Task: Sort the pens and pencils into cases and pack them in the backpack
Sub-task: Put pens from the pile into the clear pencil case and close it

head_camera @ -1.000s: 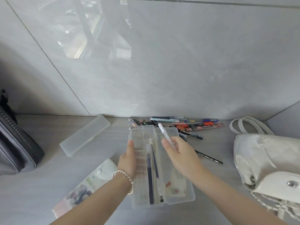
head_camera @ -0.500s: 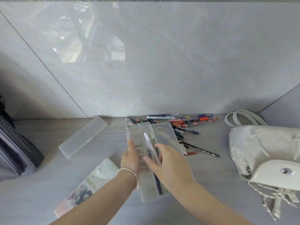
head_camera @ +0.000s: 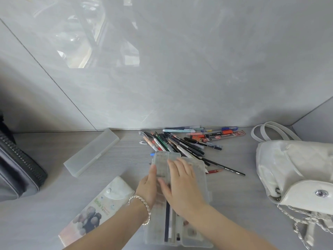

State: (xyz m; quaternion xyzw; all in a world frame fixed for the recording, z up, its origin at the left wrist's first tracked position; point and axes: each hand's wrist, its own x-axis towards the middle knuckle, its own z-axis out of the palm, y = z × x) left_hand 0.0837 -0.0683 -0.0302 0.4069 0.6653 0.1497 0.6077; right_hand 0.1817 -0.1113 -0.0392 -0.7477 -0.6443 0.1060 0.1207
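An open clear plastic case (head_camera: 163, 158) lies in front of me with a few pens (head_camera: 169, 224) inside its trough. My left hand (head_camera: 147, 186) grips the case's left edge. My right hand (head_camera: 182, 184) rests flat over the case, fingers spread, with no pen visible in it. A heap of loose pens and pencils (head_camera: 182, 141) lies behind the case near the wall. A white backpack (head_camera: 295, 170) sits at the right.
A closed frosted case (head_camera: 91, 152) lies at the left. A printed pouch with a snap flap (head_camera: 95, 212) lies beside my left arm. A dark grey bag (head_camera: 16, 170) is at the far left edge. A tiled wall stands right behind.
My right hand carried a white pen down into the open case and now lies flat over it without the pen. My left hand stayed on the case's left edge.
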